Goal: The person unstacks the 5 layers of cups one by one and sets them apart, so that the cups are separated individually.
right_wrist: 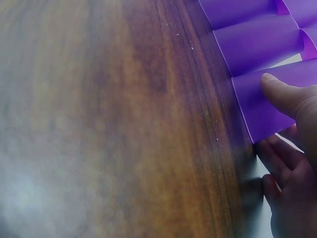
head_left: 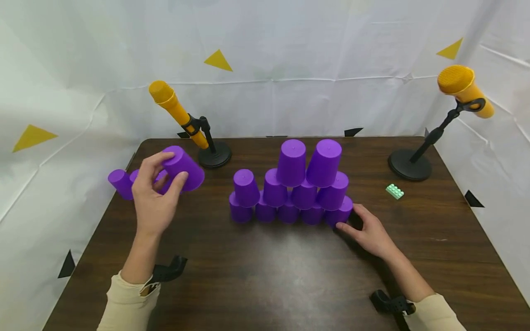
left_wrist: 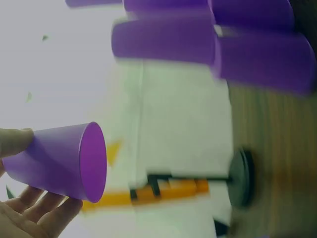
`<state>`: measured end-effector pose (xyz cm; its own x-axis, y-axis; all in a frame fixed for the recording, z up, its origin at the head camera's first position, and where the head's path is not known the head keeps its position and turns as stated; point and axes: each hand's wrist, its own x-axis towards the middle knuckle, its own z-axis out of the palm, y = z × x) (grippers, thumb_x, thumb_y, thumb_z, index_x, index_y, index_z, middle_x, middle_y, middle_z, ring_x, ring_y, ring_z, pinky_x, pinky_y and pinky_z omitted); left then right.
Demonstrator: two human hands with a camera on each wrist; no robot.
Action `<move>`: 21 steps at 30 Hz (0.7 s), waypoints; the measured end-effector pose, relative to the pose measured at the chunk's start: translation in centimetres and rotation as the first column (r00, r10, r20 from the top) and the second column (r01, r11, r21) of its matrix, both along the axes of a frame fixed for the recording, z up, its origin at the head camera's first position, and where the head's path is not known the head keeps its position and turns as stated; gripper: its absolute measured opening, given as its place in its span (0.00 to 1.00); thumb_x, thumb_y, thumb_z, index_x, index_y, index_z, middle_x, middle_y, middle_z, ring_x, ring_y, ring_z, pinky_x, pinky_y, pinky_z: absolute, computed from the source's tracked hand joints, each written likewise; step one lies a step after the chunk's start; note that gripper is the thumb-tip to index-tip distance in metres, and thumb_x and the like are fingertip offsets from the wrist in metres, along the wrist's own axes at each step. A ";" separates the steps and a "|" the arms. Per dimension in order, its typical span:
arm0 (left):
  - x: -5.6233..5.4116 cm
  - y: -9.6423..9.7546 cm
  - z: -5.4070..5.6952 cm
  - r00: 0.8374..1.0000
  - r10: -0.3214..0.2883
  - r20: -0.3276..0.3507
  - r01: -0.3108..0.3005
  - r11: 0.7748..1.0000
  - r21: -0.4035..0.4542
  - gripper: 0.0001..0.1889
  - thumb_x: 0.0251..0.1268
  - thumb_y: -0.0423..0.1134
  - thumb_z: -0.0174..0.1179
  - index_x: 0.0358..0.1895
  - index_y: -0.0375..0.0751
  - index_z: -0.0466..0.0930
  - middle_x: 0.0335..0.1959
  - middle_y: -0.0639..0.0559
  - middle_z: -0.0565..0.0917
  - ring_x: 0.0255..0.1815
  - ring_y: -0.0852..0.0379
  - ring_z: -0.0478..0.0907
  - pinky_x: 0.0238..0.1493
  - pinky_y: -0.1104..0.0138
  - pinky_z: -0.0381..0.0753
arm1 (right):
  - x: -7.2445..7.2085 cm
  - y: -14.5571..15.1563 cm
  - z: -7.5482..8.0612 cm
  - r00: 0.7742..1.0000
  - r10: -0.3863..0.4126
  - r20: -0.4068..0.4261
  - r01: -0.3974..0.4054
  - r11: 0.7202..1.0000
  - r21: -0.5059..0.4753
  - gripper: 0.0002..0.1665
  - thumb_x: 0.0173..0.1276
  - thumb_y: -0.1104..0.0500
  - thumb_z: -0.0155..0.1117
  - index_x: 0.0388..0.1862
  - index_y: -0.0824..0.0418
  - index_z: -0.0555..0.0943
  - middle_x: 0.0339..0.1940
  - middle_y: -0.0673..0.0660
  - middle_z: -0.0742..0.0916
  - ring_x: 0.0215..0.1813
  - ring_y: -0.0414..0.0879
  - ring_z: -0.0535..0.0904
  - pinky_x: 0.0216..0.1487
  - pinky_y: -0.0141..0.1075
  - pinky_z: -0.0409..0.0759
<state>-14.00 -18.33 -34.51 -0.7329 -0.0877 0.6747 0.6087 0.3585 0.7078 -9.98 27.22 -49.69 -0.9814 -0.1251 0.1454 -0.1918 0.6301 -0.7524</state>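
Up off the table at the left, my left hand (head_left: 155,195) grips a purple cup (head_left: 184,169) between thumb and fingers, its mouth tilted down to the right. In the left wrist view the same cup (left_wrist: 54,161) shows its open rim. Upside-down purple cups form a stack (head_left: 291,163) mid-table: a bottom row of several, several above, and two on top. My right hand (head_left: 370,232) holds the rightmost bottom cup (head_left: 338,214), thumb on its near side. The right wrist view shows that thumb (right_wrist: 285,96) against the cup; the other fingers are partly hidden.
More purple cups (head_left: 121,184) stand at the table's left edge, partly behind my left hand. Yellow microphones on black stands occupy the back left (head_left: 178,110) and back right (head_left: 463,89). A mint-green toy brick (head_left: 395,191) lies right of the stack.
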 end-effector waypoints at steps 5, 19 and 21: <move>-0.4 -6.3 -3.8 0.975 0.192 0.114 -0.191 0.981 -0.025 0.24 0.57 0.26 0.68 0.59 0.36 0.77 0.54 0.46 0.80 0.50 0.57 0.82 0.47 0.73 0.80 | 0.0 0.0 0.0 1.000 0.001 0.008 -0.001 1.000 0.001 0.35 0.62 0.54 0.73 0.65 0.65 0.72 0.59 0.66 0.80 0.65 0.63 0.71 0.64 0.61 0.65; -2.2 -17.3 -9.9 0.624 0.565 0.540 -0.482 0.822 -0.302 0.24 0.63 0.33 0.64 0.61 0.38 0.68 0.66 0.41 0.73 0.65 0.40 0.70 0.61 0.47 0.72 | 0.0 0.1 -0.1 1.000 -0.004 0.017 0.004 1.000 0.002 0.35 0.63 0.53 0.73 0.65 0.64 0.73 0.59 0.65 0.80 0.65 0.63 0.71 0.64 0.60 0.64; -2.6 -17.7 -10.4 0.606 0.577 0.547 -0.487 0.813 -0.319 0.24 0.63 0.33 0.64 0.61 0.38 0.68 0.67 0.40 0.72 0.65 0.39 0.70 0.62 0.46 0.71 | 0.0 0.2 -0.1 1.000 -0.004 0.016 0.004 1.000 0.003 0.35 0.63 0.53 0.73 0.65 0.64 0.73 0.59 0.65 0.80 0.64 0.63 0.72 0.64 0.60 0.65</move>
